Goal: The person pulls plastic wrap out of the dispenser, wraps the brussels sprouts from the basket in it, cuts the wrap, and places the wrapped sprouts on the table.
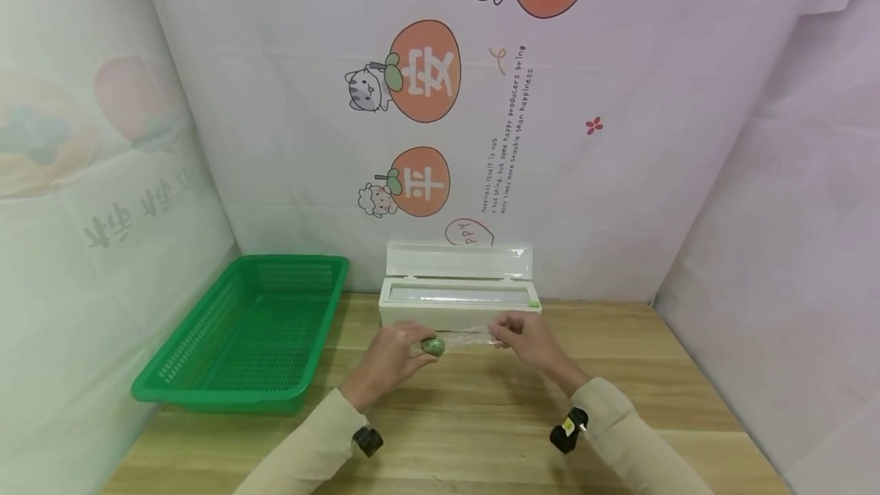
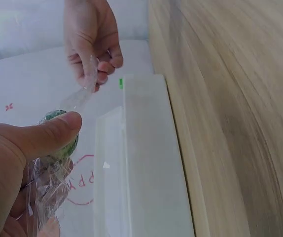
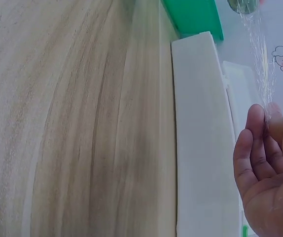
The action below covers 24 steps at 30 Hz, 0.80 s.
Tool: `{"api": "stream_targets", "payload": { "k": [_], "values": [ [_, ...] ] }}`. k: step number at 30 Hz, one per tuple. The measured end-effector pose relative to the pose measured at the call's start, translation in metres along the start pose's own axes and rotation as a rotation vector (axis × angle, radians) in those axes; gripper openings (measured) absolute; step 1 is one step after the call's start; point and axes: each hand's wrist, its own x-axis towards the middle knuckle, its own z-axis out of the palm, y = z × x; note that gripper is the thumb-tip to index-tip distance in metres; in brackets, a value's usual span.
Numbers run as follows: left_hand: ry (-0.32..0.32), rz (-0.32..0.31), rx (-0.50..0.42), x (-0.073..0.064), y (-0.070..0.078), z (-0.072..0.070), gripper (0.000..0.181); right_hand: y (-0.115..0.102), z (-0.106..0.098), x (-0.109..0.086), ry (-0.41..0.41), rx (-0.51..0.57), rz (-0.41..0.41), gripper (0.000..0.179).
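My left hand (image 1: pixel 394 355) grips a small, rounded, mottled green item (image 1: pixel 434 346) wrapped in clear plastic film. In the left wrist view the thumb presses on the green item (image 2: pixel 61 129), and crumpled film (image 2: pixel 52 190) hangs below it among the fingers. A twisted strip of the film (image 1: pixel 469 338) stretches across to my right hand (image 1: pixel 528 338), whose thumb and forefinger pinch its far end. Both hands are raised in front of a long white dispenser box (image 1: pixel 459 317) with its lid (image 1: pixel 459 261) tilted back. The right wrist view shows the strip (image 3: pixel 263 59) drawn taut.
A green plastic basket (image 1: pixel 321 327) with perforated sides stands on the left of the wooden table (image 1: pixel 481 422). Behind the box rises a white cloth backdrop (image 1: pixel 584 205) with printed cartoons, and cloth walls close in both sides.
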Motion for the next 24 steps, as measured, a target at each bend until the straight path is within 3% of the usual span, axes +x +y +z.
{"api": "stream_targets", "payload": {
  "k": [6,17,21,24],
  "values": [
    [0.061,0.032,-0.095,0.0,0.01,0.001,0.035,0.0,0.005,-0.002,-0.018,0.038,0.021,0.012],
    [0.149,0.206,-0.235,0.009,0.029,0.007,0.036,0.0,0.028,0.0,-0.137,0.083,-0.004,0.013],
    [0.182,0.288,-0.247,0.014,0.033,0.013,0.041,-0.006,0.039,0.001,-0.181,0.1,-0.092,0.009],
    [0.193,0.338,-0.235,0.017,0.035,0.016,0.042,-0.011,0.047,0.0,-0.208,0.128,-0.218,0.015]
  ]
}}
